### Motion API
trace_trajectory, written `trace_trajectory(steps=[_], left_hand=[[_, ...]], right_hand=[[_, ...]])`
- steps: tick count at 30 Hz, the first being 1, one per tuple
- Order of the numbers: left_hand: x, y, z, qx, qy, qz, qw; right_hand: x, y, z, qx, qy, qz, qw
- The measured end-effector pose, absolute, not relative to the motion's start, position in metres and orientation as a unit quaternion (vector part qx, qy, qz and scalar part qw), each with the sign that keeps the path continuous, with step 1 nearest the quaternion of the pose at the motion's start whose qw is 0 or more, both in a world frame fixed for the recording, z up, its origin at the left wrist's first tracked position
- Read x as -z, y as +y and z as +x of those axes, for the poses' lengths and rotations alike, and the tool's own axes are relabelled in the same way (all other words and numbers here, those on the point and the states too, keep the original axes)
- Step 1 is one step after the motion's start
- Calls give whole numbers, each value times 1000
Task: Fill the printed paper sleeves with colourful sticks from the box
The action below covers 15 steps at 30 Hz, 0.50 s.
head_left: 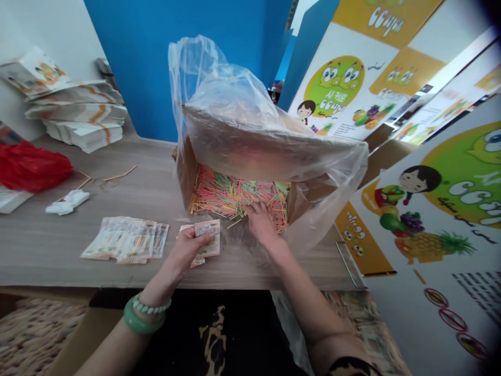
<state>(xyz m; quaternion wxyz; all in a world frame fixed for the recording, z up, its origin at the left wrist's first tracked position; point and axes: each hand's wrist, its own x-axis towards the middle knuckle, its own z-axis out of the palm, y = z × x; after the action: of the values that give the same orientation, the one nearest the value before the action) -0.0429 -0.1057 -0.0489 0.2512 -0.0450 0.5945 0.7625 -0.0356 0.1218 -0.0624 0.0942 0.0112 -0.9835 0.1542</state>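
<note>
My left hand (190, 249) is closed, thumb on top, on a few small printed packets (212, 240) with striped edges. My right hand (261, 223) reaches into an open cardboard box (187, 169) lined with clear plastic. Its fingers are stretched and slightly apart on a heap of thin pink, green, yellow and orange sticks (230, 196); the fingertips are partly lost among them. One loose stick (234, 224) lies at the box's front edge. Left of my left hand, overlapping filled packets (135, 240) lie flat on the table (156, 183).
A red plastic bag (33, 166) and a crumpled white wrapper (68, 201) lie at the left. Behind them rises a stack of flat cartons (78, 112). Large printed cartons (430, 209) stand close on the right. The clear plastic liner (313, 224) spills over the box's front right side.
</note>
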Motion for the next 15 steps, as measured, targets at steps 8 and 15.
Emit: trace_trajectory(steps=[8, 15], left_hand=[[52, -89, -35, -727, 612, -14, 310], [55, -94, -38, -715, 630, -4, 304]], right_hand=[[71, 147, -85, 24, -998, 50, 20], [83, 161, -104, -171, -976, -86, 107]])
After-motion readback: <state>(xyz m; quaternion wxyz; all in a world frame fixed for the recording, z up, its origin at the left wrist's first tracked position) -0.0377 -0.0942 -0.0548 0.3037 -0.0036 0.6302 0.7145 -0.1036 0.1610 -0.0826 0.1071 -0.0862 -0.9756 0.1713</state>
